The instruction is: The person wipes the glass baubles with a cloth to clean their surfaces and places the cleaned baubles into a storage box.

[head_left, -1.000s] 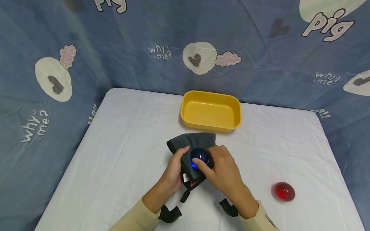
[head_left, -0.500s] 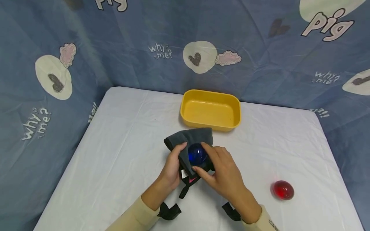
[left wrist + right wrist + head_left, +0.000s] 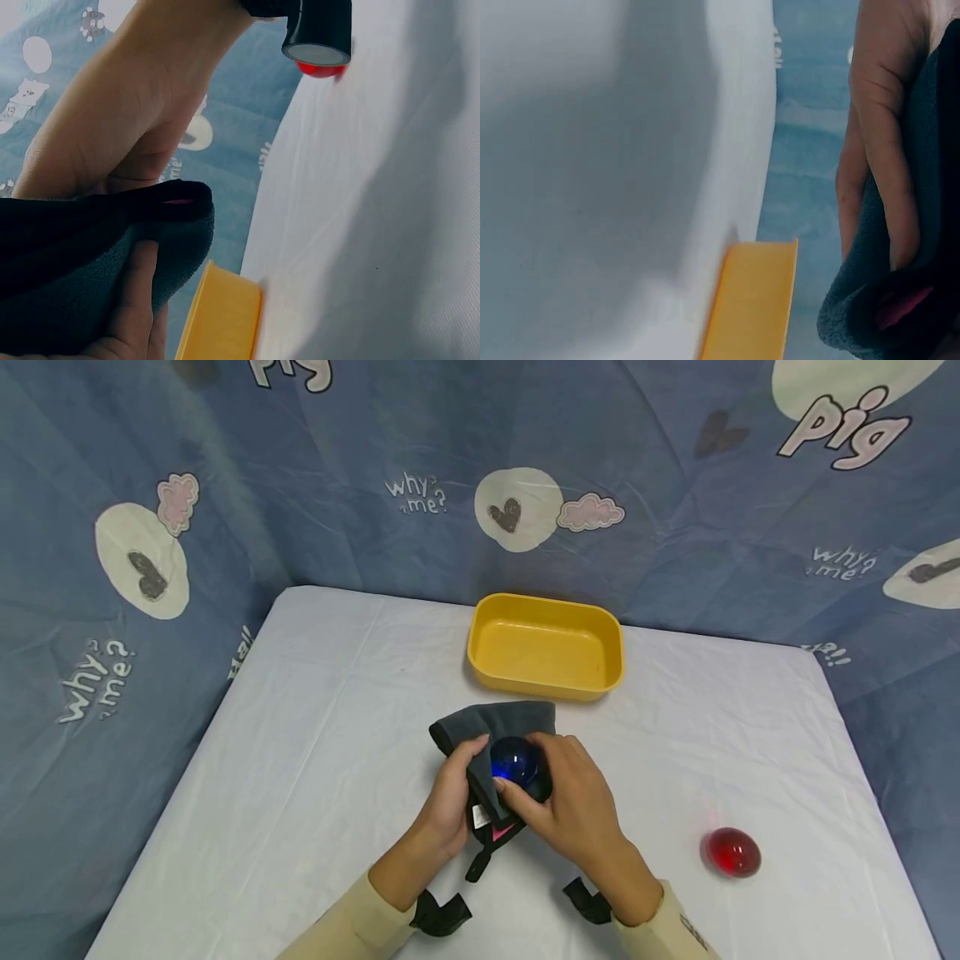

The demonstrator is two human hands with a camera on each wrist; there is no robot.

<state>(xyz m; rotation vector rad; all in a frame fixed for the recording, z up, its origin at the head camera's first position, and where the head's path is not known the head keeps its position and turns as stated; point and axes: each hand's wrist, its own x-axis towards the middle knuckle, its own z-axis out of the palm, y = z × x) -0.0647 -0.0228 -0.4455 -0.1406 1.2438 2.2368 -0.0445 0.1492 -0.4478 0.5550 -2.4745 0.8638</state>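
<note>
In the head view my left hand [image 3: 447, 802] grips a folded dark grey, fleecy cloth piece [image 3: 517, 717] with black edging, a white label, a hanging loop and a bit of pink showing. Against it sits a glossy translucent blue ball [image 3: 515, 761]. My right hand [image 3: 573, 802] holds the ball from the right, thumb on the near side and forefinger on the far side. Its other fingers are hidden. Both wrist views show the fleecy piece [image 3: 67, 292] close up, with fingers against its outside; the blue ball is out of sight there.
A yellow rectangular tray [image 3: 547, 691] stands beyond the hands, on the white-covered table [image 3: 337, 735]. A glossy red ball [image 3: 733, 852] lies to the right. Blue printed fabric [image 3: 360, 543] hangs behind and at the sides.
My right thumb and forefinger spread apart around the blue ball half a second ago and have since drawn closer together. The hands and cloth piece rose slightly, then came back down.
</note>
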